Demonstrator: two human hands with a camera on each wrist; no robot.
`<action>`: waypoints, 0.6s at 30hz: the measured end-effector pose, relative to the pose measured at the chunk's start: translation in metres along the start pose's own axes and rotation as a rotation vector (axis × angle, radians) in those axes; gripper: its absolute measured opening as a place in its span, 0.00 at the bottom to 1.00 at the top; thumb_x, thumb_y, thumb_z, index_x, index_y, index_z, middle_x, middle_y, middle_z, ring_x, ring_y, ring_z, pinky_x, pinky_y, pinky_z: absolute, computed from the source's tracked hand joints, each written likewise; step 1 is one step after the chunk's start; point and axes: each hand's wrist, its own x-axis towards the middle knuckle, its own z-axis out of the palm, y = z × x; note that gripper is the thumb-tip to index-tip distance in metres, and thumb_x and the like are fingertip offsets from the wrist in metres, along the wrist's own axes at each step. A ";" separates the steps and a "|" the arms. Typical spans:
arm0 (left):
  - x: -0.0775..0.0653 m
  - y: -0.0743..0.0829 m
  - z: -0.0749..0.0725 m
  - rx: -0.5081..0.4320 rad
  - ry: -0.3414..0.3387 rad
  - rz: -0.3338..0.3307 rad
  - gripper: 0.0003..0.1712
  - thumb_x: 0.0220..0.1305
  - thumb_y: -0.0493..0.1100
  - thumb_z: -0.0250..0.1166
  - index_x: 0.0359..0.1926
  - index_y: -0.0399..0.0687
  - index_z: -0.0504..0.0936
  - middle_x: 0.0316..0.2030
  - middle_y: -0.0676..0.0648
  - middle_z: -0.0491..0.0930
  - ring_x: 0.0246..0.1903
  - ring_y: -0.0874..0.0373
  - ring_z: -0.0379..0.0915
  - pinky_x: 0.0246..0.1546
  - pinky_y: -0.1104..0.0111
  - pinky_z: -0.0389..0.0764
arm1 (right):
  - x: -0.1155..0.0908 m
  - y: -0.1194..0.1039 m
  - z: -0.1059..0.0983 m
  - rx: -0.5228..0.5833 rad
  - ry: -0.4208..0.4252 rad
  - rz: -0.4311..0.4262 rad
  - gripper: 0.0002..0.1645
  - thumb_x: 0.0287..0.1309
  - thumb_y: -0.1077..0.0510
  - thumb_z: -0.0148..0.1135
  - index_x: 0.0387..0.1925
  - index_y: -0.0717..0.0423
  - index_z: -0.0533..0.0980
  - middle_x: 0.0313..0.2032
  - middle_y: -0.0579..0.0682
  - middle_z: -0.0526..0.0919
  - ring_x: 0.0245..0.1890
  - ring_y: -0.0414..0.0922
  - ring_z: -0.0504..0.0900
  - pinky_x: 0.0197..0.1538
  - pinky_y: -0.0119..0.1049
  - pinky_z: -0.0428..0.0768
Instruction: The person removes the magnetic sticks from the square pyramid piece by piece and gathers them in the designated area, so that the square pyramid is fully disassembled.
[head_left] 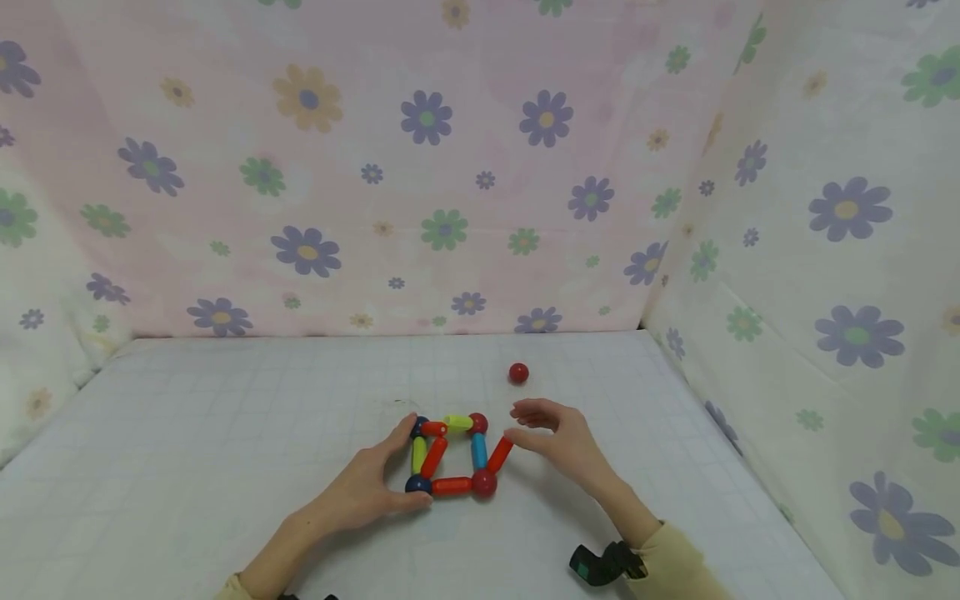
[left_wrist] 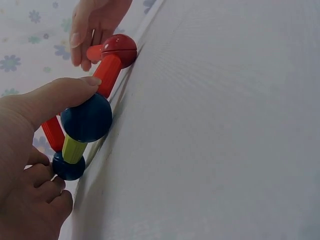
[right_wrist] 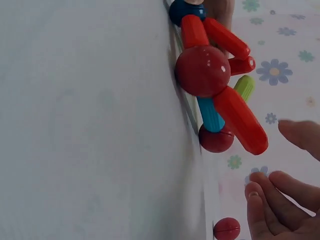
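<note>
Because the left hand (head_left: pixel 367 485) pinches two blue balls (head_left: pixel 417 483), the rod frame (head_left: pixel 433 457) looks steadied on the worktop (head_left: pixel 225 417). The right hand (head_left: pixel 561 437), fingers apart, hovers beside a free-ended red rod (head_left: pixel 500 456).

**Cropped and covered at the margins**

In the head view the bottom edge cuts off both sleeves (head_left: pixel 678 567) and leaves only dark slivers (head_left: pixel 331 597) of something at the left wrist, too little to identify. The left hand (head_left: pixel 366 487) covers part of the far navy ball (head_left: pixel 422 427) and of the near navy ball (head_left: pixel 417 485). A faint mark (head_left: pixel 406 402) on the counter (head_left: pixel 225 433) is too small to make out.

The left wrist view crops the left hand at its left edge and the right hand (head_left: pixel 564 437) at its top.

In the right wrist view, the right edge crops the right hand, and a red rod (right_wrist: pixel 242 120) hides one end of a yellow-green rod (right_wrist: pixel 245 86).
</note>
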 end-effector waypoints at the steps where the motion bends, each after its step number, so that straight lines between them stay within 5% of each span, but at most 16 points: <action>1: 0.000 0.000 0.000 -0.001 0.000 0.003 0.64 0.49 0.60 0.78 0.80 0.57 0.50 0.78 0.50 0.54 0.76 0.46 0.50 0.71 0.41 0.59 | -0.001 0.001 0.000 0.010 -0.017 -0.012 0.30 0.58 0.50 0.73 0.59 0.56 0.77 0.53 0.54 0.84 0.54 0.52 0.82 0.53 0.29 0.80; 6: 0.001 0.000 0.000 0.006 0.006 0.005 0.64 0.49 0.59 0.78 0.80 0.57 0.50 0.78 0.49 0.53 0.76 0.46 0.50 0.71 0.42 0.59 | 0.000 0.003 -0.002 0.027 -0.081 -0.061 0.31 0.59 0.51 0.71 0.61 0.58 0.75 0.54 0.56 0.84 0.53 0.53 0.82 0.53 0.27 0.81; 18: 0.000 0.000 0.000 0.009 -0.003 0.012 0.64 0.49 0.59 0.78 0.80 0.55 0.50 0.78 0.48 0.54 0.76 0.45 0.50 0.71 0.42 0.60 | -0.003 0.005 0.010 -0.006 -0.250 -0.029 0.30 0.56 0.50 0.73 0.59 0.55 0.77 0.48 0.47 0.85 0.49 0.43 0.82 0.57 0.38 0.81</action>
